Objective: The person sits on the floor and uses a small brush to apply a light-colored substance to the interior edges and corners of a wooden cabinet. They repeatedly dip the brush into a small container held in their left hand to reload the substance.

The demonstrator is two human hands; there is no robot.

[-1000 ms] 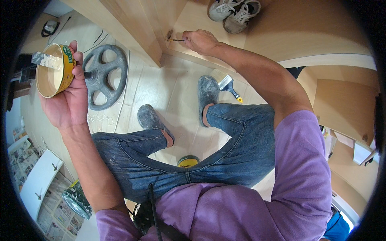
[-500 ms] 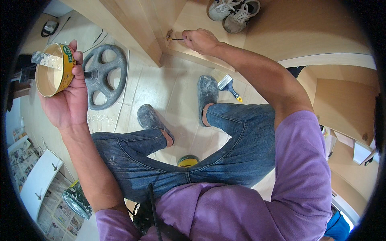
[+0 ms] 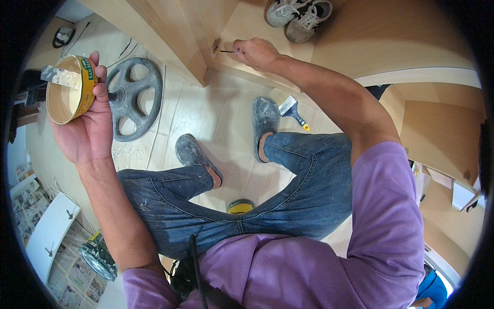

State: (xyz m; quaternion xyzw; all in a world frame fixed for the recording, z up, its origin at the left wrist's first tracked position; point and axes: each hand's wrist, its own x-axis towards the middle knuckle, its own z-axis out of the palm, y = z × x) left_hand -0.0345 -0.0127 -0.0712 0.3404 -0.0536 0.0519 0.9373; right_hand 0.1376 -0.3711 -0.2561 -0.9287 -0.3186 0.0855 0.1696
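Observation:
My left hand [image 3: 85, 123] is raised at the left, its fingers wrapped round a yellow and green can [image 3: 86, 85] that tilts toward me. Pale cream stuff coats the can's inside. Across its mouth lies a flat metal scraper [image 3: 57, 77] smeared with white. My right hand [image 3: 257, 53] reaches to the inner corner of a light wood cabinet [image 3: 226, 72] and pinches a slim dark tool [image 3: 226, 51]. The tool's tip is beside a small brown metal fitting [image 3: 216, 44] on the cabinet panel; whether they touch I cannot tell.
Worn shoes [image 3: 303, 18] stand in the cabinet. A wide paintbrush [image 3: 292, 110] lies by my right foot. A grey wheel-like base [image 3: 136, 98] stands left. Between my legs sits another can [image 3: 241, 206]. A green can [image 3: 98, 257] is near newspapers at lower left.
The slim tool's tip has shifted slightly away from the fitting, and the can in my left hand has turned slightly. At the lower right edge, part of another person's arm has appeared beside blue cloth.

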